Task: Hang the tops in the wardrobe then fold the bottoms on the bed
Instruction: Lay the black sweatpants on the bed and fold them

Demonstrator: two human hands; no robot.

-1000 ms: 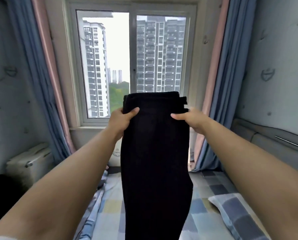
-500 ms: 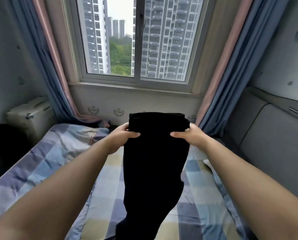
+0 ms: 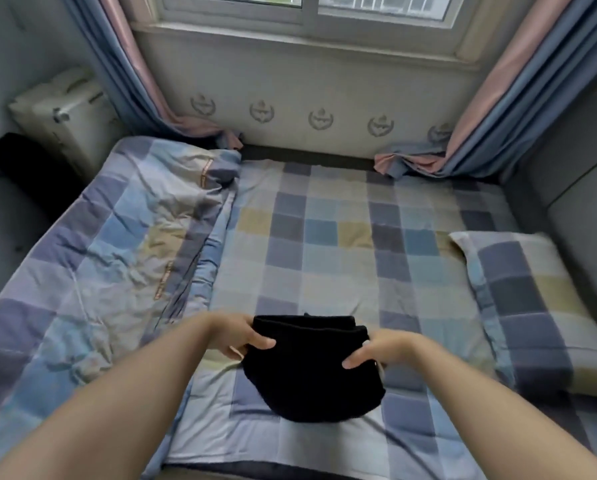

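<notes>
Checked bed (image 3: 325,237) w/ black trousers (image 3: 311,372) bunched, folded.

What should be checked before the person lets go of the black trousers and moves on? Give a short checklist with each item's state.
1. Black trousers rest on the bed: ok, the bundle lies on the checked sheet near the front edge.
2. Left hand grips the garment: ok, thumb on top at its left edge.
3. Right hand grips the garment: ok, fingers curled over its right edge.
4. Fold is neat: not ok, the lower part bulges and the outline is rounded.
5. Room beside the bundle: ok, the pillow and the quilt lie apart from it.
6. Layers underneath aligned: cannot tell, hidden.
</notes>
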